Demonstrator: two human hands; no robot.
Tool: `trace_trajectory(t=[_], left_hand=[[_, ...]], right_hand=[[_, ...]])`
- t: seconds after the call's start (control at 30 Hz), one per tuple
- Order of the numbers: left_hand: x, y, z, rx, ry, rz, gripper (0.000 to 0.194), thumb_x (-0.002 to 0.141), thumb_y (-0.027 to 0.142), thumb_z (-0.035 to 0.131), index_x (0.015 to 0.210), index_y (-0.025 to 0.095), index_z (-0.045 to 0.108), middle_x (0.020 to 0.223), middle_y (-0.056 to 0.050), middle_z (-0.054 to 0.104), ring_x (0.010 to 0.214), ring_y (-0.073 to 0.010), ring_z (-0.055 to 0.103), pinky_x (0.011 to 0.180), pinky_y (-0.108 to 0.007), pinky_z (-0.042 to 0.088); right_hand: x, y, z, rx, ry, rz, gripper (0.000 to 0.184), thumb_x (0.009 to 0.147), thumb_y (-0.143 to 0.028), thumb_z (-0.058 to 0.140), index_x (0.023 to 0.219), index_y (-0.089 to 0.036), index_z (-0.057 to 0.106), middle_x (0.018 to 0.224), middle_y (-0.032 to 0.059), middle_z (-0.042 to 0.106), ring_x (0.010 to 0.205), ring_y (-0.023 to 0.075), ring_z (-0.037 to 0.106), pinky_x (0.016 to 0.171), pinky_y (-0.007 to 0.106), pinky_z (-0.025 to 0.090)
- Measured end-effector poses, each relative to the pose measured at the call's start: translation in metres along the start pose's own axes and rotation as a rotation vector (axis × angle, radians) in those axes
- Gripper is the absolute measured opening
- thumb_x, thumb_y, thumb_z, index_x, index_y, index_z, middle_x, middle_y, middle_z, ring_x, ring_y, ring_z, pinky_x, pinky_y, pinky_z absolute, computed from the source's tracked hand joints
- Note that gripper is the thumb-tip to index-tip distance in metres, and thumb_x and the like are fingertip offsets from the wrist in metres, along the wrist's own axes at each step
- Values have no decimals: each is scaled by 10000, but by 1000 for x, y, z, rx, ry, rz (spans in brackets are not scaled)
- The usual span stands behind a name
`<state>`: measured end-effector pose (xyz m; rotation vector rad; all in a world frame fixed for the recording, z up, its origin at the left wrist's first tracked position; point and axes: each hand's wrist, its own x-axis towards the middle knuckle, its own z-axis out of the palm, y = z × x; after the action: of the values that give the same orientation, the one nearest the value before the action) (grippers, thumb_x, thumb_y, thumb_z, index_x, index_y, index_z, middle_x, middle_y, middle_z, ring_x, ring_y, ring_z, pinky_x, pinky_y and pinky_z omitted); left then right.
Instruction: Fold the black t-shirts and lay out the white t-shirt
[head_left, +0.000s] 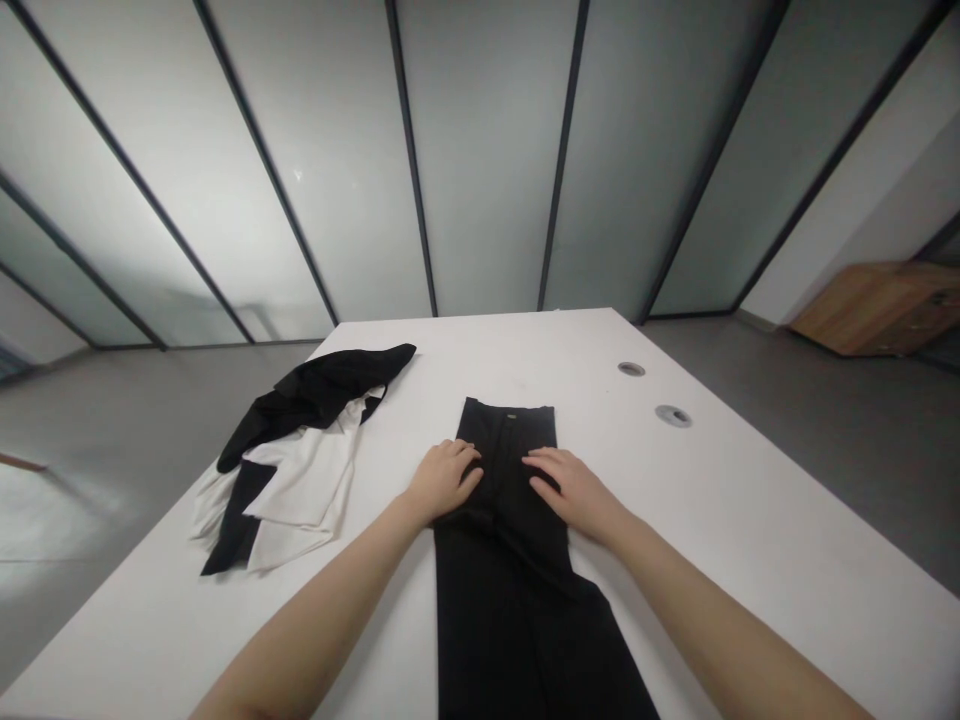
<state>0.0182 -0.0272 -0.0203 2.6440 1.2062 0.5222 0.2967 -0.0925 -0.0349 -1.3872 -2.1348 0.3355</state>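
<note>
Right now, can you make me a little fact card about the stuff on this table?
Table: white top
Main thing: black trousers, lying with the waistband away from the person
Left grip: open, resting on the trousers' left side
Right grip: open, resting on their right side
Pile on the left: black cloth and white cloth, loosely heaped
Right part of table: two round fittings

Black trousers [517, 610] look like matt cloth, smooth with some wrinkling. Black garment [322, 390] and white garment [304, 480] are matt, creased cloth. Tabletop [750, 560] is smooth, low-sheen. Round inserts [664, 413]: metal or plastic, can't tell. Wall panels [487, 150] resemble frosted glass; cabinet [855, 305] shows wood grain.
</note>
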Motion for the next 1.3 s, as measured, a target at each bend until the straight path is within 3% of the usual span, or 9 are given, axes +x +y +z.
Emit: trace_trajectory(t=[0.23,0.33,0.5,0.63,0.73,0.83,0.97,1.1,1.3], left_hand=[[-9,0,-7,-347,-218,24,427,1110,431,375,1045,242,752,728,8,731,723,-180,710,729,-285,506],[-9,-9,-1,-304,-202,9,430,1099,430,406,939,240,757,676,7,697,676,-172,682,715,-279,489],[-2,-15,5,-64,-22,-23,318,1047,385,510,850,248,720,757,-45,695,798,-226,678,798,-343,525],[0,-16,3,-78,62,114,191,1002,284,556,1053,256,738,1049,-86,760,1126,-270,678,1058,-449,525],[-2,-16,5,-92,-15,207,319,987,275,590,1289,262,693,1394,-91,699,1407,-289,565,1215,-492,444],[-3,-18,9,-69,-75,195,408,1010,318,584,1408,243,637,1540,-112,609,1467,-301,528,1241,-506,430],[-4,-22,14,-23,-86,137,464,1031,374,573,1477,246,590,1647,-115,507,1551,-314,436,1289,-540,357],[-4,-25,21,25,-82,40,575,1029,465,579,1554,239,520,1705,-135,421,1605,-341,341,1298,-588,309],[-2,-27,21,-18,-24,11,548,1055,550,514,1490,224,587,1627,-134,531,1555,-335,425,1285,-567,340]], right_hand=[[2,-16,-5,18,-150,-7,300,1063,-308,530,1170,-224,797,1154,93,793,1062,258,718,991,417,549],[3,-18,-2,58,-173,2,294,1058,-304,525,1124,-245,805,1132,64,810,1015,245,743,938,388,557],[5,-3,7,33,-13,-53,270,1041,-262,532,1107,-229,792,1060,91,791,986,254,705,935,424,544],[7,1,8,20,106,-75,248,1041,-234,541,1113,-219,778,1023,100,745,975,257,663,935,443,534],[6,-2,10,37,45,-117,245,1023,-212,573,1167,-227,771,1103,98,729,1049,256,658,974,439,533],[5,-5,12,-4,-45,-115,265,1003,-216,607,1208,-225,775,1204,109,706,1139,269,644,1030,453,526],[4,-1,16,-113,-64,-5,354,1027,-295,585,1335,-215,741,1431,141,646,1332,306,585,1166,503,452],[2,9,20,-228,-75,179,473,1077,-424,494,1500,-278,646,1655,111,499,1543,384,405,1255,624,309],[1,15,24,-275,-52,290,515,1080,-471,474,1547,-299,605,1708,86,433,1553,448,380,1254,691,256]])
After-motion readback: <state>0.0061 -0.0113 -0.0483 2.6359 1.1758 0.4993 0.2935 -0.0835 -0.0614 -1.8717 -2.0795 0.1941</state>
